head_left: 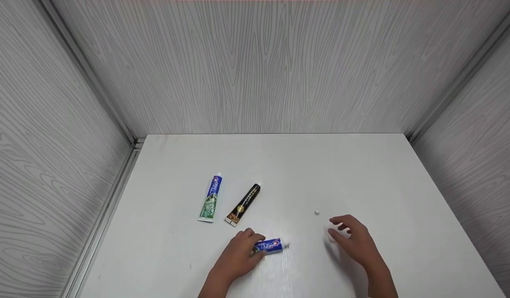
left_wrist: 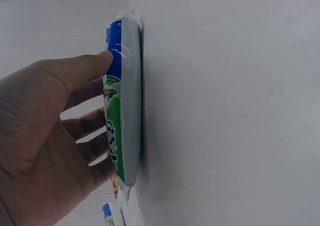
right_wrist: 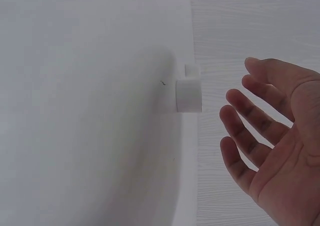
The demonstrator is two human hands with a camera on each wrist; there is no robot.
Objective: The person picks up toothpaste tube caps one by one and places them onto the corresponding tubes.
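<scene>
My left hand (head_left: 239, 253) holds a blue and green toothpaste tube (head_left: 273, 246) low over the table, its narrow white nozzle pointing right. In the left wrist view, the thumb presses one side of the tube (left_wrist: 115, 101) and the fingers reach around behind it. To the right, my right hand (head_left: 358, 242) hovers with loosely bent fingers and nothing between them. Just beyond its fingertips in the right wrist view stands a white cap (right_wrist: 189, 96), with a smaller-looking white cap (right_wrist: 191, 70) behind it. One small cap (head_left: 317, 212) shows plainly in the head view.
A second blue and green toothpaste tube (head_left: 211, 198) lies at the left of the white table (head_left: 362, 174). Beside it rests a black and gold tube (head_left: 243, 205), slanted. Grey wood-grain panels (head_left: 255, 66) wall the table at the back and both sides.
</scene>
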